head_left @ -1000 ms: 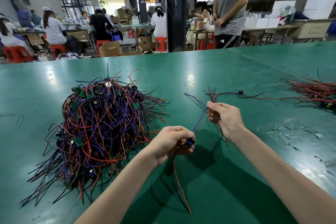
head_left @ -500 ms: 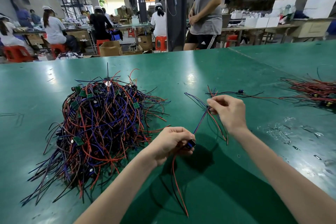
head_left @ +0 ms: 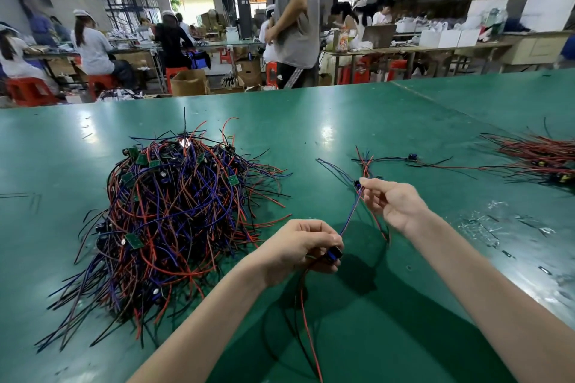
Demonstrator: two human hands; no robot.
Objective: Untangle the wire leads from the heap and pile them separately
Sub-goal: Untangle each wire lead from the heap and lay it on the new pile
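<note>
Beside the heap (head_left: 174,211), left hand (head_left: 298,246) pinches a small component (head_left: 334,253), right hand (head_left: 392,205) pinches its seemingly taut blue lead (head_left: 350,218)

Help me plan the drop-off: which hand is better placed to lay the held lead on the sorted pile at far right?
Probably right. The right hand pinches the lead's blue wire nearer the sorted pile; the left hand grips its component beside the heap.

A green surface (head_left: 342,121) is seen, with clear scraps (head_left: 479,224) scattered over its right part. Beyond its far edge a person in a grey T-shirt (head_left: 297,9) is seen standing. At the left, workers (head_left: 91,47) are seated on red stools (head_left: 29,91); a cardboard box (head_left: 188,82) is set on the floor, and white boxes (head_left: 448,38) are lined up on a far table.
</note>
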